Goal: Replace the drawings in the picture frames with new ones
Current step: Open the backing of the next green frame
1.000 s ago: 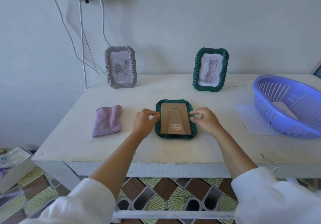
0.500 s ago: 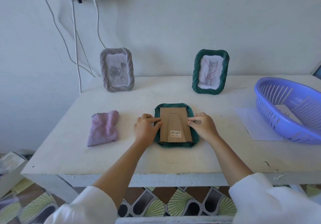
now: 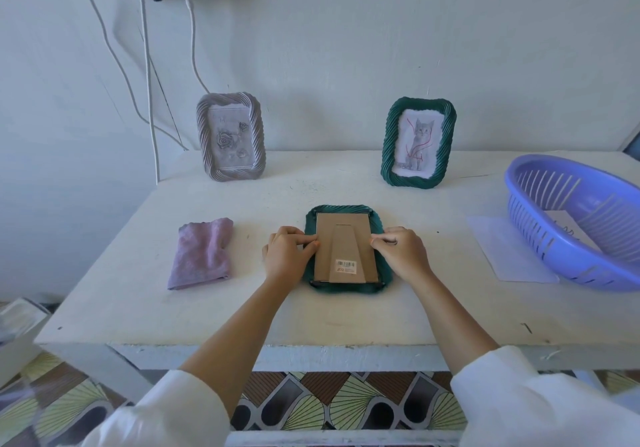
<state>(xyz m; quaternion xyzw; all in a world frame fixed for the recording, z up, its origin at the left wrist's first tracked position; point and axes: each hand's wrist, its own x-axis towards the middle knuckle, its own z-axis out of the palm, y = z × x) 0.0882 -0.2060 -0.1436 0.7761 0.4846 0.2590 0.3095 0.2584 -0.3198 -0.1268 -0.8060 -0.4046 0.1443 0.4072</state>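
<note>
A green picture frame (image 3: pixel 346 209) lies face down in the middle of the white table (image 3: pixel 311 318), its brown cardboard backing (image 3: pixel 343 235) with a barcode sticker facing up. My left hand (image 3: pixel 285 256) pinches the backing's left edge with thumb and fingertips. My right hand (image 3: pixel 401 254) pinches its right edge the same way. A grey frame (image 3: pixel 230 136) with a rose drawing stands at the back left. A second green frame (image 3: pixel 417 141) with a cat drawing stands at the back right.
A folded pink cloth (image 3: pixel 204 254) lies left of my hands. A purple plastic basket (image 3: pixel 575 221) holding paper sits at the right, with a white sheet (image 3: pixel 502 256) partly under it. Cables (image 3: pixel 149 100) hang down the wall at the back left.
Both hands have closed in from beside the face-down frame onto the side edges of its cardboard backing. The frame itself has not moved on the table.
</note>
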